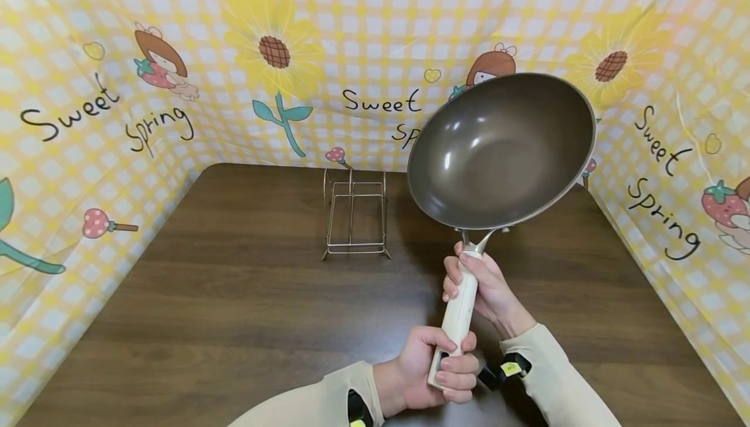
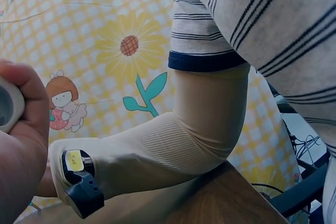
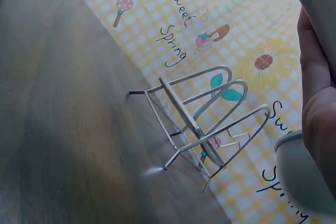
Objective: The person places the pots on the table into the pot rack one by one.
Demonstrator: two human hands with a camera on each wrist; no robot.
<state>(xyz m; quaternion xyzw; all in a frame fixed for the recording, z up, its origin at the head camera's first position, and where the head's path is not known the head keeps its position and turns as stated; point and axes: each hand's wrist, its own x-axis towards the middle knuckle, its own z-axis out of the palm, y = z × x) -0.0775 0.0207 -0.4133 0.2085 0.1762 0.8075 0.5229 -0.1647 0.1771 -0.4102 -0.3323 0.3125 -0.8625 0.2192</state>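
Observation:
Both hands grip the cream handle of a wok (image 1: 504, 153), which is raised over the right side of the table with its dark inner surface tilted toward the head camera. My left hand (image 1: 436, 365) wraps the lower end of the handle (image 1: 459, 310). Higher up, close below the pan, my right hand (image 1: 486, 284) curls round the same handle. In the left wrist view, the left hand (image 2: 26, 119) encloses the handle's end (image 2: 8, 103). The right wrist view shows part of the right hand (image 3: 320, 108) at the edge, with a piece of the wok (image 3: 304, 177) below it.
A metal wire rack (image 1: 354, 219) stands at the back middle of the brown wooden table (image 1: 263, 323), left of the wok. Yellow checked cloth (image 1: 363, 23) with printed flowers and lettering surrounds the table on three sides.

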